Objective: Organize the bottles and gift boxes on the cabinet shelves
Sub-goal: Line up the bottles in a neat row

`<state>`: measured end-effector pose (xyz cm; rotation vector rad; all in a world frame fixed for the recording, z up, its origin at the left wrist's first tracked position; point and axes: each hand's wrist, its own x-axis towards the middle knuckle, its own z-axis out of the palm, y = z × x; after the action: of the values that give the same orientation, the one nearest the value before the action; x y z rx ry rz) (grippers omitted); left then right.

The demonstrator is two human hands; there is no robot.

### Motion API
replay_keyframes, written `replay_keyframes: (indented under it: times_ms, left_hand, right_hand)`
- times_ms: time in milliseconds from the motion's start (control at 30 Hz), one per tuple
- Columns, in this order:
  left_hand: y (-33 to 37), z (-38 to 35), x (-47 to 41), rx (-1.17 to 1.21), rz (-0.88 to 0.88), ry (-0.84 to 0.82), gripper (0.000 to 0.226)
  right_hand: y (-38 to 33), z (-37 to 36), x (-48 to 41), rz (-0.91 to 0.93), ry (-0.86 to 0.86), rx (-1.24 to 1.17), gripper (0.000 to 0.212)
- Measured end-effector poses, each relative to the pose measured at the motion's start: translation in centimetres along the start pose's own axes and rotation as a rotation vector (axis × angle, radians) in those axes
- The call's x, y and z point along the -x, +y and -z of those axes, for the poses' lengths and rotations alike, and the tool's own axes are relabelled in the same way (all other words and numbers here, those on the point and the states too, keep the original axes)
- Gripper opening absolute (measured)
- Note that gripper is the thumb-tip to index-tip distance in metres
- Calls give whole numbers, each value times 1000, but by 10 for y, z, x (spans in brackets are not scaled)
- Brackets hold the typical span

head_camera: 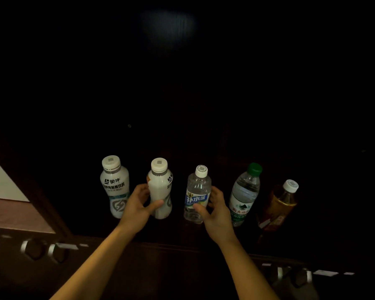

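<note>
Several bottles stand in a row on a dark cabinet shelf [214,232]. At the far left is a white milk-drink bottle [114,187]. My left hand [139,207] grips a second white bottle [160,187] beside it. My right hand [214,211] holds a clear bottle with a blue label [197,191]. To its right stand a green-capped water bottle [244,195] and an amber tea bottle [279,204], both untouched. No gift boxes show.
The cabinet interior is very dark, with a faint light patch [168,27] high up. Metal ring handles [34,249] sit on the front below left, and more handles [294,276] below right. A pale panel [2,182] shows at the left edge.
</note>
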<state>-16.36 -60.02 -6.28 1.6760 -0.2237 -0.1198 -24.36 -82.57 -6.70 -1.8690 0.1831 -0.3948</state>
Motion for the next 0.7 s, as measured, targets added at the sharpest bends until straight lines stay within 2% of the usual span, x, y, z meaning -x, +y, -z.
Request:
replay_keyframes:
  times_ms: [100, 300, 433, 533, 700]
  left_hand:
    - [-2, 7, -1, 43, 18, -96, 50]
    - [-2, 12, -2, -41, 42, -173, 43]
    - [1, 7, 0, 10, 62, -182, 50]
    - [2, 2, 0, -45, 43, -193, 56]
    - [6, -2, -3, -23, 17, -220, 42]
  right_hand:
    - [0, 0, -1, -8, -11, 3, 60]
    - [0, -2, 0, -21, -3, -29, 60]
    - [-1, -3, 1, -26, 0, -23, 60]
    - [-3, -2, 1, -27, -9, -19, 60]
    - [-3, -1, 2, -40, -13, -25, 60]
